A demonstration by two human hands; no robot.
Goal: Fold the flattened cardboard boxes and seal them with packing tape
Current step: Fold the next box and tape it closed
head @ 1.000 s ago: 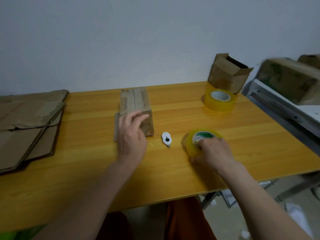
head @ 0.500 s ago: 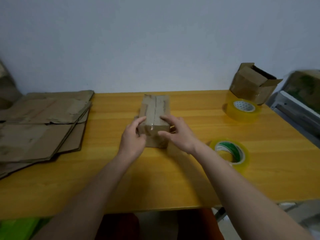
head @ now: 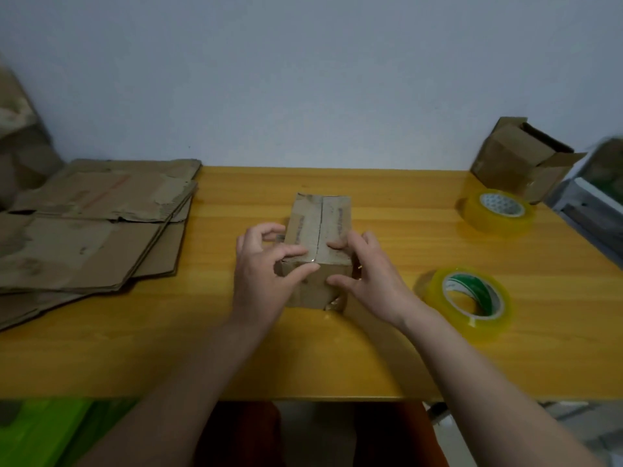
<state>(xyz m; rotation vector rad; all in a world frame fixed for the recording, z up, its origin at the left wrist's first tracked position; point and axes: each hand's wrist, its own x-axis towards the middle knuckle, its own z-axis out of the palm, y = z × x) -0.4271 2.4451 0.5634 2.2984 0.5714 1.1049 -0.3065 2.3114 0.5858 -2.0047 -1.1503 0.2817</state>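
A folded brown cardboard box (head: 320, 224) lies lengthwise at the middle of the yellow wooden table (head: 404, 358), its two top flaps meeting in a centre seam. My left hand (head: 264, 278) holds the box's near left corner, fingers on the top flap and thumb on the front face. My right hand (head: 369, 276) holds the near right corner, with its index finger on top and its thumb on the front face. A roll of clear packing tape with a green core label (head: 468, 306) lies flat to the right of my right wrist.
A second roll of clear tape (head: 499, 214) lies at the back right, in front of an open cardboard box (head: 519, 160). A stack of flattened cardboard boxes (head: 91, 227) covers the table's left end. A metal frame (head: 593, 210) stands past the right edge.
My right hand left the green-label tape roll and came onto the box's near end. My left hand shifted to the near left corner. The small white cutter is out of sight.
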